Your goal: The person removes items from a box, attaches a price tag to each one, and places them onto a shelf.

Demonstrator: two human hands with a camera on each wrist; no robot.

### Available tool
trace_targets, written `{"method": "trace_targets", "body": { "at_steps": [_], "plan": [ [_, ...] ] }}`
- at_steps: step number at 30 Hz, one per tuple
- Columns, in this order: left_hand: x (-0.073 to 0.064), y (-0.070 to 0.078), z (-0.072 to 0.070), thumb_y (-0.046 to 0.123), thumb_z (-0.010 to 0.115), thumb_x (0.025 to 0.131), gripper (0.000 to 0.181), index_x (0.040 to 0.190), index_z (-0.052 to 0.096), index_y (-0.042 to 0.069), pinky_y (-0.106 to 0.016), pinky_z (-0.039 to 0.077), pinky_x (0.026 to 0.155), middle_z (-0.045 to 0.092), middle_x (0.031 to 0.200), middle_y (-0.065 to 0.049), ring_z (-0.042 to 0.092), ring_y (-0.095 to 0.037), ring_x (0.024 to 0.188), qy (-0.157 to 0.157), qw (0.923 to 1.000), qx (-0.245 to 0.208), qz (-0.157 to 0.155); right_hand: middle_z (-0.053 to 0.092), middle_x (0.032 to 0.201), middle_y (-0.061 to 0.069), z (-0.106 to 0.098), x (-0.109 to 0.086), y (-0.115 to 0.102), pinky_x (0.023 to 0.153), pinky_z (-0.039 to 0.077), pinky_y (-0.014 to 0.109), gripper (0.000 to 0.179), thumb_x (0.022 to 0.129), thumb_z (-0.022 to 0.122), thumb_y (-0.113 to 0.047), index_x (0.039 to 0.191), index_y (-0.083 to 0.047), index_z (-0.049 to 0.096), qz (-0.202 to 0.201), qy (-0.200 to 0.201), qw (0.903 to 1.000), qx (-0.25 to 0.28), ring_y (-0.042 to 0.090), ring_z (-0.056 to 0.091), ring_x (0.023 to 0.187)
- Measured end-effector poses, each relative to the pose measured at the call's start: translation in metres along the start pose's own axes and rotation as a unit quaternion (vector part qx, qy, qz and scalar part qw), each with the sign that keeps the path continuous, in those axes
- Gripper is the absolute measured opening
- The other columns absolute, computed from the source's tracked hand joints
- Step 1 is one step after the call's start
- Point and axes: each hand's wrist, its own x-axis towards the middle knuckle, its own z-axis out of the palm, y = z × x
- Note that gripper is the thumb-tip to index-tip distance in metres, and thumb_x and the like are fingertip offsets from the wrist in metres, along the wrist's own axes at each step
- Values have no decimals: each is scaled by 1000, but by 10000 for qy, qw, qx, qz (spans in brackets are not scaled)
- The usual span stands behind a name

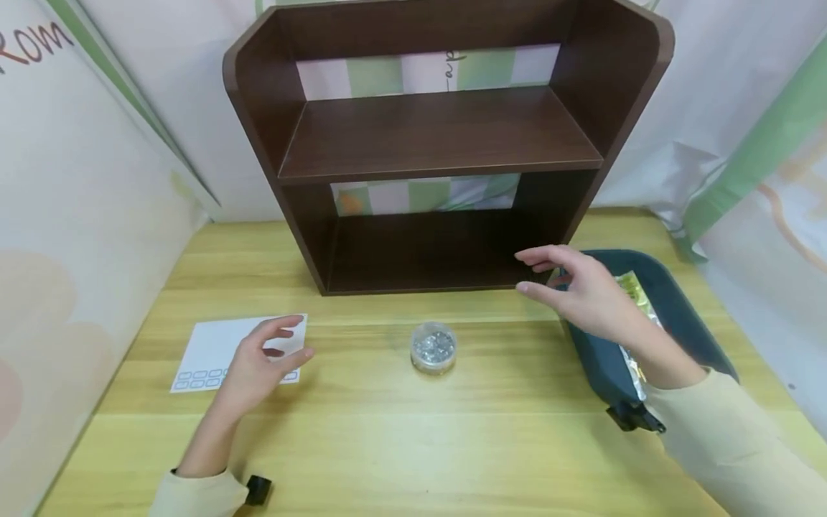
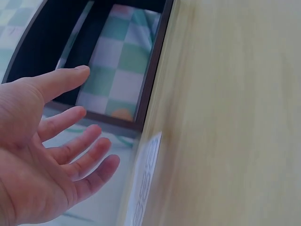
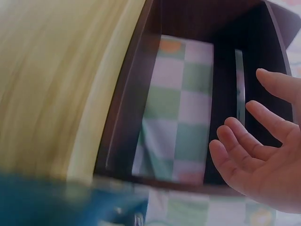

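White printed sheet (image 1: 209,352) near left hand (image 1: 258,362), fingers loosely bent, grasping nothing. Dark-blue tray (image 1: 678,316), containing foil packet (image 1: 636,291), near right hand (image 1: 584,291), likewise released. Round clear container (image 1: 433,348) between hands.

Your left hand (image 1: 255,366) hangs in the air, fingers spread and gently bent, the thumb well apart from them; your left forearm (image 1: 212,441) slants forward and inward. Your right hand (image 1: 581,294) sits farther forward and points inward, its fingers loosely curved and its thumb apart, with your right forearm (image 1: 665,359) running diagonally in from the right.
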Motion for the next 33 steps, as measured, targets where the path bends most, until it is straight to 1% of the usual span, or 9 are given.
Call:
{"method": "trace_targets", "body": {
  "at_steps": [4,6,8,15,22,26,27,29,33],
  "plan": [
    [-6,-3,-8,15,81,87,52,134,61,4,-46,52,87,58,137,-14,58,-34,117,147,9997,144,-151,61,130,5,18,8,-6,87,51,38,40,94,74,-23,131,-12,63,-294,-151,9990,289,25,57,113],
    [-8,-4,-12,15,80,88,52,135,60,4,-45,52,88,56,139,-15,57,-34,118,169,9993,230,-244,61,130,6,27,12,-8,89,52,44,39,93,75,-21,130,-11,64,-364,-222,9980,468,25,58,113],
    [-10,-5,-16,17,79,89,53,137,59,5,-43,51,88,55,140,-14,57,-34,119,173,9987,342,-333,61,129,6,35,16,-11,90,52,46,39,92,76,-19,129,-11,64,-401,-286,9970,589,24,59,113],
    [-16,-11,-27,19,78,90,54,138,57,4,-29,50,84,52,143,-15,55,-36,120,232,9964,647,-489,65,123,8,59,28,-24,91,53,46,39,89,78,-12,126,-10,66,-495,-454,9930,968,25,62,111],
    [-19,-12,-35,21,79,89,57,138,56,2,-22,51,79,51,143,-18,55,-38,119,236,9958,620,-630,65,120,8,82,36,-38,88,53,51,41,86,80,-9,124,-10,66,-569,-614,9898,1151,27,63,110],
    [-20,-14,-39,18,80,89,58,138,55,-1,-19,51,78,49,142,-22,53,-41,120,270,9951,624,-714,65,122,7,94,41,-47,87,53,52,40,87,80,-11,125,-12,66,-582,-782,9870,1278,29,61,111],
    [-20,-15,-40,18,80,88,59,138,55,-1,-20,51,79,49,143,-23,53,-42,120,275,9946,656,-752,64,122,6,97,42,-49,87,53,51,39,88,80,-12,125,-12,66,-585,-831,9862,1309,29,61,111],
    [-21,-16,-43,17,80,88,60,139,54,-2,-26,52,82,47,143,-24,52,-43,121,278,9935,716,-835,64,122,5,103,45,-52,86,54,48,39,88,79,-14,125,-14,66,-607,-925,9843,1376,28,60,111],
    [-23,-21,-48,16,81,87,63,138,53,-5,-48,52,90,46,143,-29,50,-47,122,253,9903,921,-1009,63,124,3,117,50,-57,84,55,41,39,89,79,-15,125,-14,65,-673,-1096,9802,1502,28,59,111]
  ]
}}
